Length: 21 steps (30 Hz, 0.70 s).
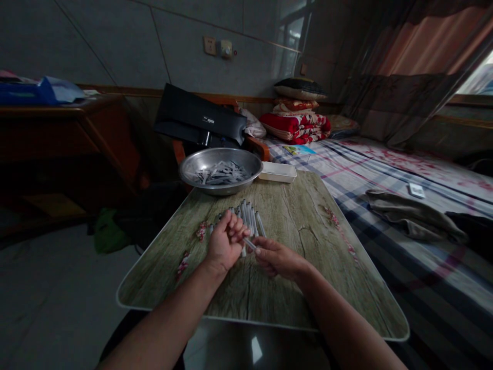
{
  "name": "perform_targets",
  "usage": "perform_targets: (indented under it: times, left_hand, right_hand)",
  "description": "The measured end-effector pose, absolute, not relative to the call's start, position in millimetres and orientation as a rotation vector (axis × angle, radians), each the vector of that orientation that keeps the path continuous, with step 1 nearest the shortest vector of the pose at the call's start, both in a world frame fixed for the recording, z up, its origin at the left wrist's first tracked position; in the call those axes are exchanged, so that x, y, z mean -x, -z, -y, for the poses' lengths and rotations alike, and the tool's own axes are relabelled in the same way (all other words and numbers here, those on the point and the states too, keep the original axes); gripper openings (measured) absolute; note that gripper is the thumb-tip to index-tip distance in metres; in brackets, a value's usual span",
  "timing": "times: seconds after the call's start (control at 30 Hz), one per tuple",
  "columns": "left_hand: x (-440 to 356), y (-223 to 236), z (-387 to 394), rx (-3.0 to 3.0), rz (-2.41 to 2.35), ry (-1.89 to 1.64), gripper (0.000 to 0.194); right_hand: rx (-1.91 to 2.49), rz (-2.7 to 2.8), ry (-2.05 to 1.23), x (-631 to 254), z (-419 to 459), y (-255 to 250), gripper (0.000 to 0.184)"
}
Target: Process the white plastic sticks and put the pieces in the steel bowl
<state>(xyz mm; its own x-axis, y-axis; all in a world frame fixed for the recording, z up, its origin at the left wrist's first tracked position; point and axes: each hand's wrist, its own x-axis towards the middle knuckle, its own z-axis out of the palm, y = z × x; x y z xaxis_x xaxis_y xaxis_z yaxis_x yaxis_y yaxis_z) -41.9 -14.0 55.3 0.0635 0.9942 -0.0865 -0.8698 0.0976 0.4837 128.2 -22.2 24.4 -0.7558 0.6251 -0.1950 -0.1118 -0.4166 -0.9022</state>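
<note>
My right hand [278, 259] pinches a thin white plastic tube [250, 244] between thumb and fingertips. My left hand [226, 241] sits just beside it, fingers curled, and the tube's far end reaches those fingertips. Whether they grip it is hard to tell. Several similar tubes [248, 218] lie side by side on the wood-patterned table [292, 216], just beyond my hands, and my left hand hides part of the row. Behind them stands a steel basin [220, 186] holding a pile of clear-wrapped white items.
A white plastic tray [277, 172] stands at the table's far edge. To the right is a bed with a checked sheet [385, 246], a folded dark cloth [412, 216] and stacked bedding [296, 123]. A dark monitor [198, 115] leans behind the basin.
</note>
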Motion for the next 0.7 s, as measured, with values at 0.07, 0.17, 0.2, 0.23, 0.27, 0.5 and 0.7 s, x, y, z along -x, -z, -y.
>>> perform_targets:
  times: [0.07,0.17,0.2,0.23,0.27,0.5,0.7]
  left_hand:
    - [42,-50,15,-0.343,-0.483,-1.380,0.013]
    - [39,-43,18,-0.336,-0.562,-1.300,0.020]
    - [38,-42,19,-0.356,-0.591,-1.272,0.027]
    - [37,-41,20,-0.388,-0.621,-1.237,0.033]
    - [36,-41,21,-0.423,-0.650,-1.194,0.040]
    - [37,-40,32,-0.586,-0.765,-0.832,0.081]
    - [39,-34,32,-0.629,-0.704,-0.707,0.081]
  right_hand:
    - [0.789,1.317,-2.183,-131,18,-23,0.035]
    - [0.886,1.309,-2.088,-133,12,-21,0.028]
    - [0.913,1.294,-2.041,-133,10,-20,0.024]
    - [0.937,1.271,-1.985,-133,8,-20,0.021]
    - [0.960,1.242,-1.920,-133,7,-19,0.017]
    - [1.093,1.199,-1.655,-131,5,-21,0.022]
    - [0.947,1.477,-1.713,-130,8,-20,0.046]
